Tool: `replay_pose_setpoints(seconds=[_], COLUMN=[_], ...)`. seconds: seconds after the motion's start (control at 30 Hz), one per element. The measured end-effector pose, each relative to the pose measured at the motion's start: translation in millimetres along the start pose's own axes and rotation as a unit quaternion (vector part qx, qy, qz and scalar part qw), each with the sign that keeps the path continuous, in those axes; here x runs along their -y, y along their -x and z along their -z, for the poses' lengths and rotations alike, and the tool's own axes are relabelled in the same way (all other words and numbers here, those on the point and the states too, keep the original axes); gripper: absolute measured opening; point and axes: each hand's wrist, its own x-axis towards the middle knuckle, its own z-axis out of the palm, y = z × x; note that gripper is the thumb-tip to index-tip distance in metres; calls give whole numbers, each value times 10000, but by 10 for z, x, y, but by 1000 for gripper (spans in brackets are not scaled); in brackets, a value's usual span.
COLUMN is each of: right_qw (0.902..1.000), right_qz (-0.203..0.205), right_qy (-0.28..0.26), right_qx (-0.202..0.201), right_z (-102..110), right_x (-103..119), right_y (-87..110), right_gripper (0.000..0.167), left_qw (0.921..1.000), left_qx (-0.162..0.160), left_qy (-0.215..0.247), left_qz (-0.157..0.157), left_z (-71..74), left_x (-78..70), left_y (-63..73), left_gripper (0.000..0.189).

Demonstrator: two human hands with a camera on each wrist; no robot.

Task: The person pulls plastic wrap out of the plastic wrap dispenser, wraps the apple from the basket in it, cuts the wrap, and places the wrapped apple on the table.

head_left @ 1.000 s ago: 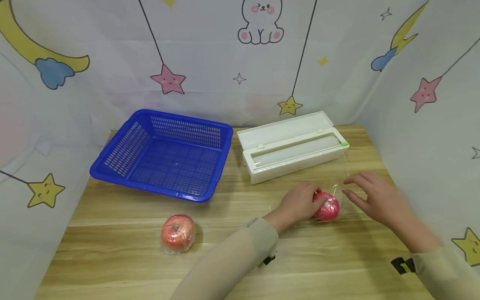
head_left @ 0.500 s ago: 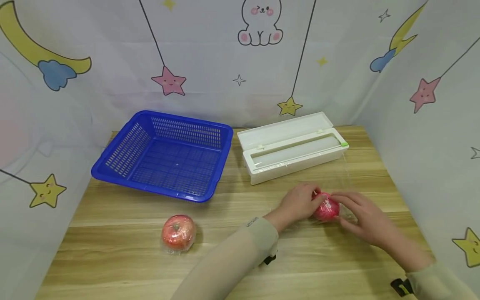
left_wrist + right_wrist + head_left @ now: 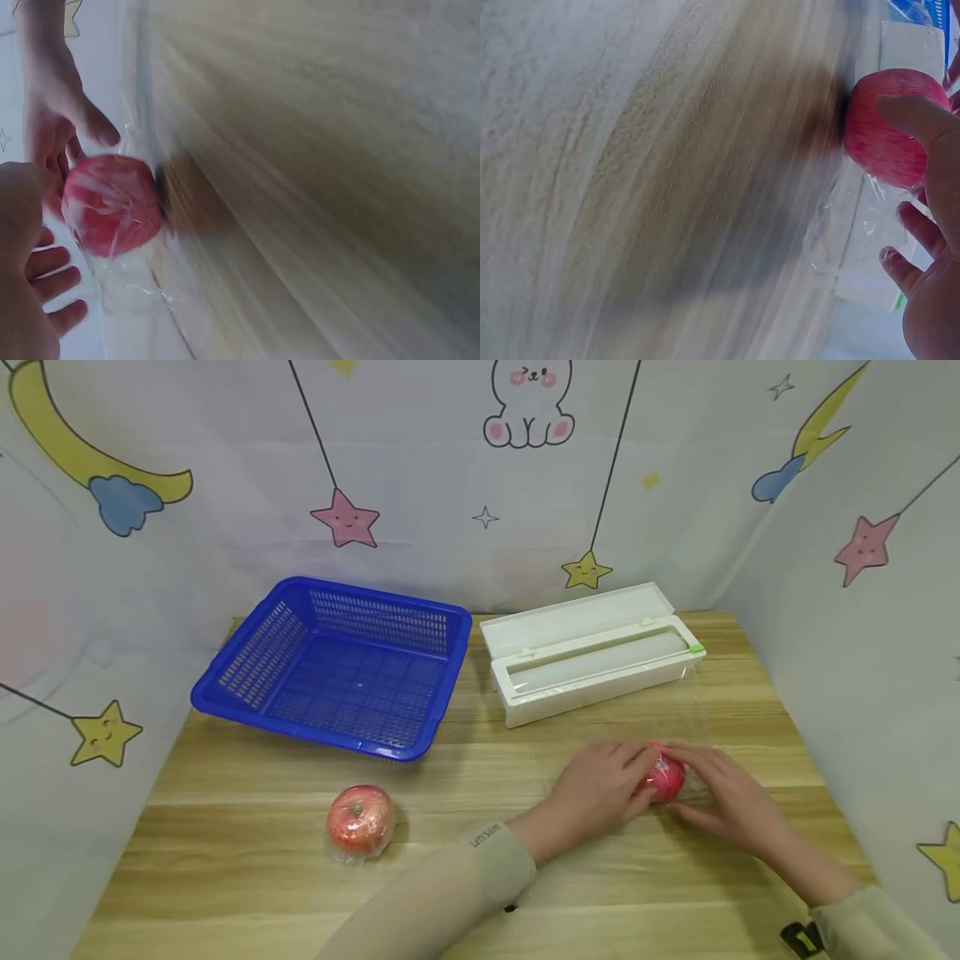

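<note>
A red apple (image 3: 666, 777) with clear plastic wrap (image 3: 135, 289) around it rests on the table between both hands. My right hand (image 3: 738, 802) holds it from the right, the thumb in front and the fingers behind. My left hand (image 3: 600, 789) is at the apple's left side, covering part of it in the head view. In the left wrist view, the left hand's loosely bent fingers (image 3: 56, 285) lie beside the apple without closing round it. Loose film spreads under and beside the fruit.
Behind the hands stands a white plastic wrap dispenser (image 3: 592, 689), lid raised, with a green slider (image 3: 697, 648) at its right end. A blue basket (image 3: 352, 747) is at the back left. Another wrapped apple (image 3: 362, 820) sits at the front left of the wooden table (image 3: 247, 893).
My right hand has moved left from beside the apple onto it. My left hand has loosened its hold and shifted over the apple's left side.
</note>
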Motion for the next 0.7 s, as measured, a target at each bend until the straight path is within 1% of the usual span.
replay_pose_setpoints(seconds=[0.07,0.1,0.17,0.2,0.3,0.37,0.5,0.7], right_qw=[10000,9999,9999,9999,9999,9999,9999,9993], right_qz=[48,73,110,123,150,146,67,-89], right_qy=[-52,-80,-83,-80,-37,-20,50,314], right_qx=[-46,-59,-51,-37,11,56,139,169], right_z=[-14,-18,-25,-28,-31,-32,-46,-95], right_x=[-30,-45,-75,-92,-122,-130,-131,-154], right_y=[-10,-21,-48,-61,-106,-131,-181,-232], right_gripper=[77,74,72,75,88,93,96,95], left_qw=[9989,9983,9975,9974,9978,9979,9981,9969], left_qx=[269,368,551,582,557,511,462,403], left_qy=[-354,-425,-441,-415,-332,-312,-166,254], left_qz=[-139,-140,-48,10,168,238,370,629], left_z=[2,-4,-22,-35,-81,-109,-151,-180], left_x=[-60,-80,-102,-103,-81,-61,-28,13], left_y=[18,21,16,15,9,3,-13,-48], left_gripper=[62,64,68,70,76,80,86,85])
